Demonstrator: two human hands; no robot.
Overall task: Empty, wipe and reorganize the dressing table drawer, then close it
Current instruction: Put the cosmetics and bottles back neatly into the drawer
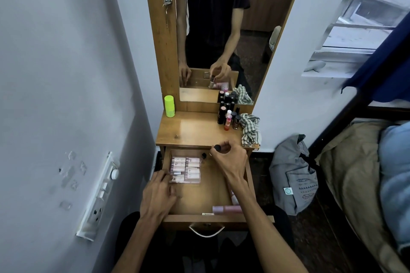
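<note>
The wooden drawer [218, 218] of the dressing table stands pulled out below the tabletop [193, 128]. Inside it at the back left lies a clear pack of pink tubes [186, 169], and pink tubes [226, 209] lie at the front right. My left hand [158, 195] rests on the drawer's left side, its fingers touching the pack's near corner. Over the drawer's back edge, my right hand [229, 159] pinches a small black-capped bottle [217, 147]. A checked cloth [250, 128] lies on the tabletop's right end.
Several small cosmetic bottles [228, 117] stand at the tabletop's back right, a lime green bottle [169, 106] at the back left. A mirror [221, 29] rises behind. A grey bag [292, 175] sits on the floor at right, beside a bed [366, 173]. A switchboard [99, 195] is on the left wall.
</note>
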